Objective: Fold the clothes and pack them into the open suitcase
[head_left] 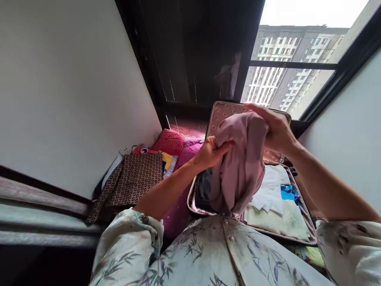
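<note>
A dusty-pink garment (238,159) hangs in loose folds between my hands, in front of an open suitcase (309,234). My left hand (210,153) pinches its left edge, thumb lying over the cloth. At the upper right of the garment, my right hand (278,129) grips the cloth, its fingers partly hidden behind it. Inside the suitcase lie a white garment (269,190), a pale green folded cloth (279,220), a blue item (290,193) and a black item (203,190). The raised lid (217,115) has a pink patterned lining.
Left of the suitcase, a brown patterned cloth (139,172) lies with other clothes on a magenta bedspread (175,222). A red pillow (169,142) is behind them. A window (291,67) rises behind the lid, with a white wall (351,131) to the right.
</note>
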The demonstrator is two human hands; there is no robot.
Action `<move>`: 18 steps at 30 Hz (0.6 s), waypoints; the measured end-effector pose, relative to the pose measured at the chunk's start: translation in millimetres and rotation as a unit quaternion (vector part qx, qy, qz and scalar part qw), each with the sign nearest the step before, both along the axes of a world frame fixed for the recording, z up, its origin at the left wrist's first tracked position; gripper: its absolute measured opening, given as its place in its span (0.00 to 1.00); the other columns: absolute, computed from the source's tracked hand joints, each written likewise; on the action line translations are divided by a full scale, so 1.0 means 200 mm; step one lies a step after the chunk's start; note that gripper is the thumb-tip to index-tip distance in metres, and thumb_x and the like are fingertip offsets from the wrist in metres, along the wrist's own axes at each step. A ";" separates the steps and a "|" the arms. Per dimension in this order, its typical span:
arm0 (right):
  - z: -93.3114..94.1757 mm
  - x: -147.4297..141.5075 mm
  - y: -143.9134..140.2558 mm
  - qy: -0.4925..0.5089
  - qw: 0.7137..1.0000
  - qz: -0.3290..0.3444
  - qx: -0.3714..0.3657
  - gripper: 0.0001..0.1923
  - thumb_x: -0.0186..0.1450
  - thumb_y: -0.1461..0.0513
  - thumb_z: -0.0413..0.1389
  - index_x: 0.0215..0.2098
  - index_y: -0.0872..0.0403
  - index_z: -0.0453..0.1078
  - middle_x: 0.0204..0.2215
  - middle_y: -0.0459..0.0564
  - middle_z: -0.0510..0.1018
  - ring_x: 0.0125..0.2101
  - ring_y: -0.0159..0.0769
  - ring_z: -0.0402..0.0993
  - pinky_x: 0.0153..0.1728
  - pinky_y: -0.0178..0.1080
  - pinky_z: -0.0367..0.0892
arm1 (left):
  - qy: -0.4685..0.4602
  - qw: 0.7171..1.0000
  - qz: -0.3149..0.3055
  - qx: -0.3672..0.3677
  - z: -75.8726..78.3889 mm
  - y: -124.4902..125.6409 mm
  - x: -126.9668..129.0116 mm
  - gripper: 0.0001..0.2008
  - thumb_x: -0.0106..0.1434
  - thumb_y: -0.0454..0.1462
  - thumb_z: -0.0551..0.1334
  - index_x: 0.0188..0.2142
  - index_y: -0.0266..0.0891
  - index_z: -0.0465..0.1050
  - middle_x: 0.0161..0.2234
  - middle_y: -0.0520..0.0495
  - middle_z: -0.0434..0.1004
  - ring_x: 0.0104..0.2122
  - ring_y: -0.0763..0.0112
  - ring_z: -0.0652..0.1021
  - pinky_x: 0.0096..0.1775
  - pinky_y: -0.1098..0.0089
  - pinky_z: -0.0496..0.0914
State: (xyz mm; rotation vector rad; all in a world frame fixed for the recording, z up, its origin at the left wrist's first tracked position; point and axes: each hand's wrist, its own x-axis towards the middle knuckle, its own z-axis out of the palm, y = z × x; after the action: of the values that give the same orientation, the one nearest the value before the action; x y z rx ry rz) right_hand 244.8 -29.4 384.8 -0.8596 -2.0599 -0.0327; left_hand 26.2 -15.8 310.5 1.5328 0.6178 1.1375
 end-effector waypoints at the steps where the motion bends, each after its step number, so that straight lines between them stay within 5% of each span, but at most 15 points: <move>1: -0.04 0.00 0.01 -0.031 0.999 0.017 -0.004 0.29 0.64 0.57 0.61 0.64 0.46 0.70 0.52 0.50 0.81 0.51 0.47 0.78 0.55 0.48 0.72 | -0.037 0.999 -0.007 -0.003 0.02 0.00 0.00 0.20 0.57 0.51 0.73 0.34 0.36 0.79 0.31 0.51 0.77 0.36 0.69 0.77 0.39 0.69 0.70; 4: -0.19 -0.02 0.01 -0.070 0.994 0.070 -0.050 0.33 0.65 0.54 0.61 0.68 0.44 0.65 0.59 0.51 0.77 0.56 0.48 0.75 0.59 0.51 0.69 | -0.117 0.991 -0.055 -0.040 0.03 0.02 0.01 0.22 0.55 0.51 0.74 0.40 0.37 0.80 0.37 0.49 0.80 0.42 0.68 0.78 0.49 0.67 0.71; 8: -0.31 -0.07 0.01 0.024 0.984 0.105 -0.139 0.40 0.63 0.51 0.64 0.71 0.47 0.61 0.65 0.52 0.71 0.60 0.48 0.72 0.60 0.47 0.69 | -0.149 0.984 -0.059 -0.079 0.01 0.05 -0.01 0.24 0.52 0.51 0.77 0.40 0.37 0.79 0.37 0.51 0.80 0.40 0.70 0.78 0.48 0.68 0.72; 12: -0.26 -0.08 0.02 0.112 0.960 0.127 -0.224 0.32 0.59 0.49 0.67 0.59 0.50 0.74 0.53 0.50 0.81 0.51 0.48 0.78 0.54 0.46 0.74 | -0.118 0.990 -0.061 -0.037 0.04 0.06 -0.04 0.25 0.53 0.52 0.76 0.41 0.37 0.79 0.38 0.50 0.81 0.44 0.65 0.80 0.49 0.66 0.72; 15: -0.20 -0.10 0.03 0.126 0.944 0.150 -0.264 0.35 0.49 0.51 0.74 0.53 0.51 0.76 0.49 0.49 0.82 0.51 0.49 0.78 0.52 0.46 0.75 | -0.084 0.994 -0.066 -0.002 0.08 0.07 -0.05 0.25 0.53 0.51 0.77 0.41 0.36 0.79 0.38 0.48 0.82 0.45 0.63 0.80 0.51 0.64 0.73; 18: -0.18 -0.12 0.02 0.205 0.908 0.160 -0.328 0.27 0.49 0.50 0.74 0.44 0.51 0.78 0.39 0.46 0.83 0.45 0.47 0.80 0.43 0.44 0.78 | -0.079 0.996 -0.038 0.016 0.09 0.14 -0.08 0.23 0.53 0.49 0.77 0.42 0.36 0.79 0.38 0.48 0.82 0.43 0.64 0.81 0.49 0.64 0.73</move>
State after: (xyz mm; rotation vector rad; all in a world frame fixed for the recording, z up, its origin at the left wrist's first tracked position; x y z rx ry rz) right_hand 221.0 -25.1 348.3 -0.8080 -1.7800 0.9892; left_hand 10.3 11.8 329.1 1.4644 0.4325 1.2034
